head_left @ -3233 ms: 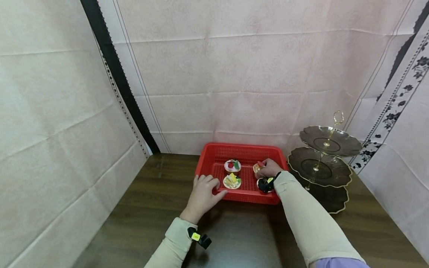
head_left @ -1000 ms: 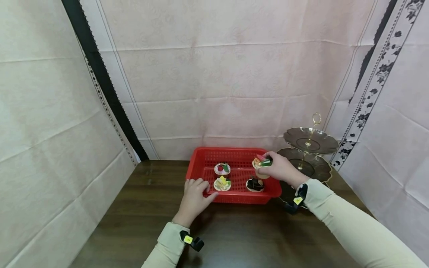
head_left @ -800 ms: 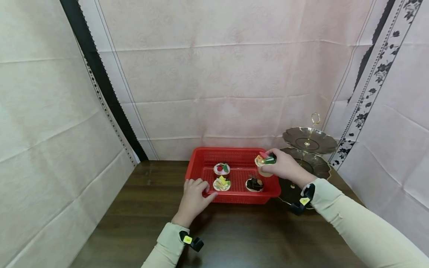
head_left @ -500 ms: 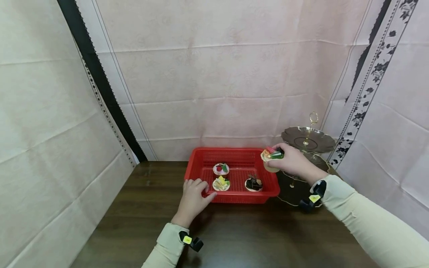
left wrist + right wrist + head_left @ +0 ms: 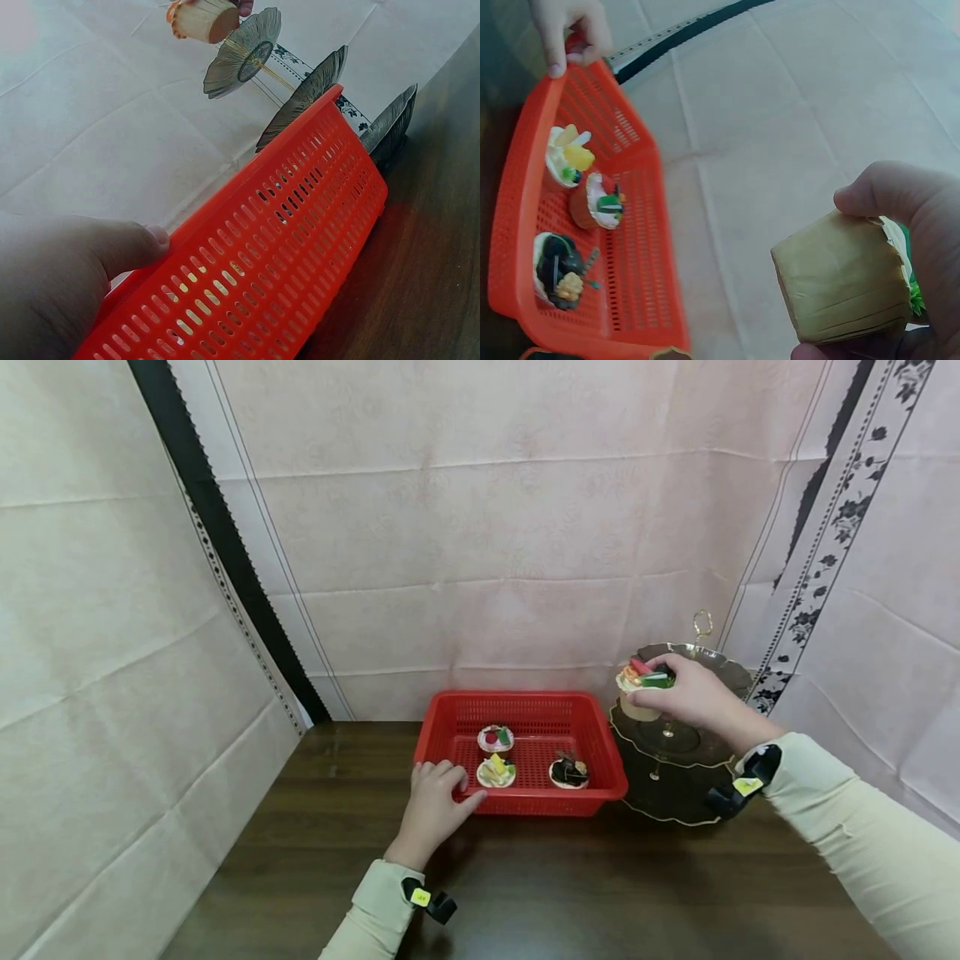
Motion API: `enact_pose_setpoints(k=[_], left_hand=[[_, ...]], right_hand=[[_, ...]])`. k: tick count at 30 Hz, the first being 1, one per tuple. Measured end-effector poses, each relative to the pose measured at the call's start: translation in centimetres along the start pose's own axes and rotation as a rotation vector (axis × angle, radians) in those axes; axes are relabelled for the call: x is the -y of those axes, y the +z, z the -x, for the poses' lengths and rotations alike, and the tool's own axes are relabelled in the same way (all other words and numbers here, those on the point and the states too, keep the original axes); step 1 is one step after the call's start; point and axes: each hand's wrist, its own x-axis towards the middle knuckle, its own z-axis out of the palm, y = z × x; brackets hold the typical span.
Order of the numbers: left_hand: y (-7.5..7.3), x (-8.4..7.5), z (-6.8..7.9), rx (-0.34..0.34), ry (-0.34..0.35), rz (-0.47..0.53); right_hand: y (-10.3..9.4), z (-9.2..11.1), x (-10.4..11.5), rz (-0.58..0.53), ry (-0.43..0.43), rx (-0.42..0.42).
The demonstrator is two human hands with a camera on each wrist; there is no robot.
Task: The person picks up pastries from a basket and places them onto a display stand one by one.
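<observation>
My right hand (image 5: 693, 695) pinches a cupcake (image 5: 637, 693) with fruit-like toppings and a pale wrapper. In the right wrist view the cupcake (image 5: 844, 281) is tilted, thumb on one side and fingers on the other. In the head view it overlaps the left side of a three-tier cake stand (image 5: 720, 664); no contact can be made out. My left hand (image 5: 435, 806) grips the near left corner of a red plastic basket (image 5: 536, 803), thumb and fingers over its rim. Inside stand a yellow-topped cupcake (image 5: 496, 771), a pink-and-green one (image 5: 496, 739) and a dark chocolate one (image 5: 568, 772).
The cake stand's dark scalloped plates sit close to the basket's right side, with a gold ring handle (image 5: 702, 623) on top. A brown wooden table (image 5: 525, 893) lies under everything. Pale cloth walls (image 5: 480, 543) enclose the back and sides.
My right hand has lifted the fruit-topped cupcake out of the basket and carried it right and up to the cake stand. My left hand has stayed on the basket corner.
</observation>
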Motion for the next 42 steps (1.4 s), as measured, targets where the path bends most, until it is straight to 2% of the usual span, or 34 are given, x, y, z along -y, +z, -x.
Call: enact_pose_setpoints(k=[7,16,22,35,42], left_hand=[[0.0,0.0,-0.1,0.001,-0.008,0.002],[-0.1,0.0,0.1,0.0,-0.003,0.0],[-0.2,-0.1,0.0,0.012,-0.009,0.003],[0.0,0.1,0.1,-0.011,0.002,-0.004],[0.1,0.1,0.0,-0.009,0.0,0.0]], right_hand=[[-2.4,-0.4,-0.6,0.085,0.011,-0.052],[-4.3,-1.1,-3.1,0.015,0.091,-0.092],[-5.0,-1.3,-4.5,-0.051,0.129,-0.088],[-5.4,-1.9,-6.0,0.049,0.161,-0.094],[-5.2,-2.2,-6.4,0.006,0.172,-0.059]])
